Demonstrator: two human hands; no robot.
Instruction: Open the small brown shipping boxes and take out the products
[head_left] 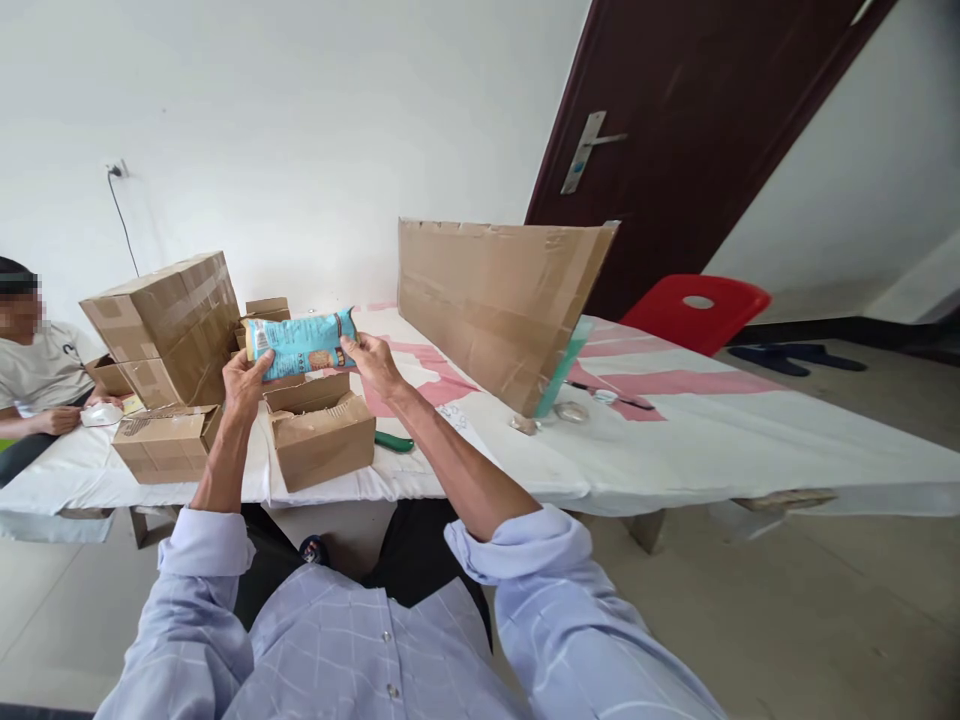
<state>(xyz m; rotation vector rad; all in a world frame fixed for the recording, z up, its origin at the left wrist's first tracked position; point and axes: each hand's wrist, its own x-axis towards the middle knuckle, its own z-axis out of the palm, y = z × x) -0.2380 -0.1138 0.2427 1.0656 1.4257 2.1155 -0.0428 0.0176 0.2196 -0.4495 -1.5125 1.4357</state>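
A light-blue snack packet (304, 342) with printed text and a biscuit-like picture is held level above the table. My left hand (244, 385) is closed on its left end, thumb on the front. On the right end, my right hand (373, 362) pinches the packet near its corner. Just below it stands an open cardboard box (324, 445) with its flaps up; its contents are mostly hidden. A green curved object (394, 441) lies against the box's right side. To the left sits a smaller cardboard box (166, 447), near my left forearm.
A tall taped stack of cartons (169, 320) stands at left, with a seated person (45, 370) beyond it. A large cardboard panel (495, 300) stands upright mid-table. Tape rolls (571, 411) and a dark slim tool (630, 402) lie right of it. A red chair (697, 310) stands behind.
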